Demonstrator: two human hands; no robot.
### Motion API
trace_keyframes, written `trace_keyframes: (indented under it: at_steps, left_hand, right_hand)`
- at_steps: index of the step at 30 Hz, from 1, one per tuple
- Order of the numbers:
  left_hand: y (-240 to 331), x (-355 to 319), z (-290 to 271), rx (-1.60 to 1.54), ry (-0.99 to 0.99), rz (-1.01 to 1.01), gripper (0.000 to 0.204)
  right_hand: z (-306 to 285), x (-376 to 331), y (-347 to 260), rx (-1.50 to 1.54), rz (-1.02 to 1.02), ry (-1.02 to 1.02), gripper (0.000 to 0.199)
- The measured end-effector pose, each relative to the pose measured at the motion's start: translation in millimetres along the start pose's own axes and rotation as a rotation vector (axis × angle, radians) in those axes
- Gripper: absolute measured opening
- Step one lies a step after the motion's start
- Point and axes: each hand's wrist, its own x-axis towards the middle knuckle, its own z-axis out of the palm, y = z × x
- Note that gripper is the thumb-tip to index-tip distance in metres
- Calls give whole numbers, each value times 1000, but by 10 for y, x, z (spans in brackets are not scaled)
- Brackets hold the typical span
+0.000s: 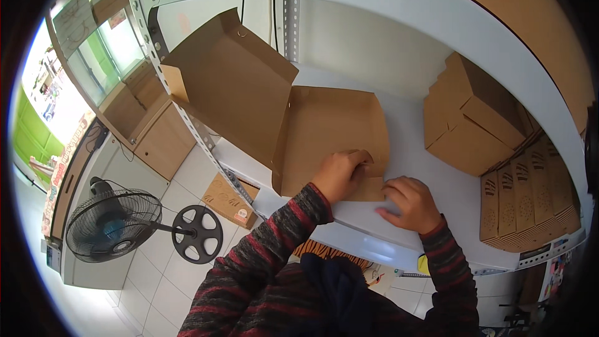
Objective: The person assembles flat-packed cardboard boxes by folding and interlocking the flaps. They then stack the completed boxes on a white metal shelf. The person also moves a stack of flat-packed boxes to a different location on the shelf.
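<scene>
An open brown cardboard box (331, 128) lies on the white shelf in front of me, its lid (234, 81) folded back to the left. My left hand (344, 173) reaches over the tray part, at its near right corner. Its fingers are curled and pressed together on a piece of the box's cardboard there; the fingertips are partly hidden. Just right of that same corner is my right hand (413, 203). The fingers bend toward the corner edge, with the thumb spread apart from them below. A small side flap (175, 83) sticks out at the lid's far left.
Folded brown boxes (474, 115) are piled at the right of the shelf (409, 143), beside a row of printed flat cartons (530, 196). A perforated metal post (187, 122) borders the left side. A black fan (112, 221) and a carton (229, 201) are on the tiled floor.
</scene>
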Motion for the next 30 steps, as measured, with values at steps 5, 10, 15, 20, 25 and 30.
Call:
trace_keyframes:
  at_steps: [5,10,15,20,25,30]
  left_hand:
    - [-29,58,-82,73,-27,42,8]
    - [-67,75,-110,212,-11,136,11]
    - [61,92,-166,277,56,302,18]
    - [98,27,-198,211,-72,165,17]
    - [107,34,-210,165,-131,140,16]
    - [49,38,-192,166,-139,162,18]
  right_hand:
    - [214,55,55,-301,-322,70,8]
    - [321,169,190,-347,-446,88,7]
    - [310,187,174,-349,-418,251,6]
    - [326,164,148,-312,-413,305,10]
    - [308,147,167,-302,-406,310,10]
    - [298,148,170,-294,-399,313,11]
